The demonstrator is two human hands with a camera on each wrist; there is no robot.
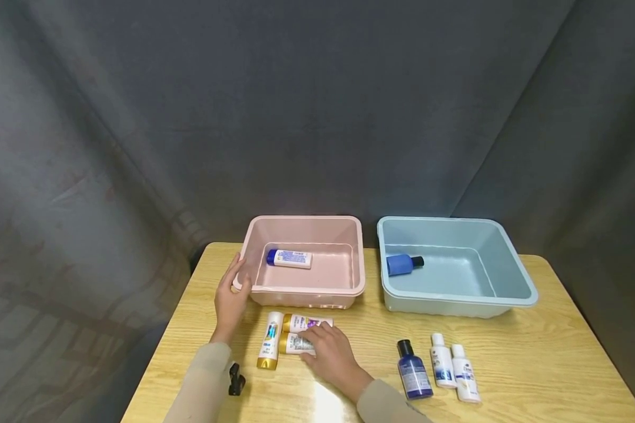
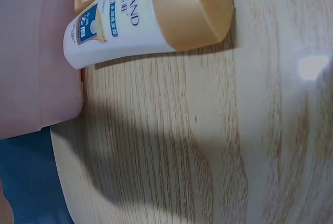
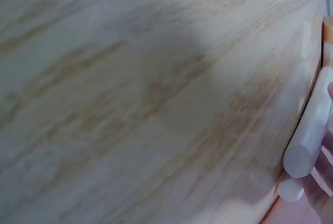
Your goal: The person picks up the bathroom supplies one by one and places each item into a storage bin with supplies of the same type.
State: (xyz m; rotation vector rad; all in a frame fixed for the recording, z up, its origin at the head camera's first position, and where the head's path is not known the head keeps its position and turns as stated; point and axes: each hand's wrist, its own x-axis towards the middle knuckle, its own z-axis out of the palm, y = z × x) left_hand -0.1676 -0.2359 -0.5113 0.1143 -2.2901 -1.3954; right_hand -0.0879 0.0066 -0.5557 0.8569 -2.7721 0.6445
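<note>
My left hand [image 1: 231, 298] rests at the front left corner of a pink bin [image 1: 307, 292], its fingers extended along the rim. My right hand [image 1: 330, 354] grips a white shampoo bottle with a gold cap [image 1: 291, 343], thumb on the near side and fingers over it. In the right wrist view this white bottle [image 3: 307, 141] lies at the right edge, fingers against it. A second gold-capped bottle [image 1: 296, 322] lies just behind it, partly covered by the fingers. Another gold-capped shampoo bottle [image 1: 269, 341] lies to the left, also in the left wrist view [image 2: 135, 18].
In the pink bin lies a white bottle with a blue cap [image 1: 292, 258]. A light blue bin [image 1: 460, 301] to the right holds a blue bottle [image 1: 400, 265]. A dark blue bottle [image 1: 415, 376] and two white bottles [image 1: 443, 364] lie on the table's right front.
</note>
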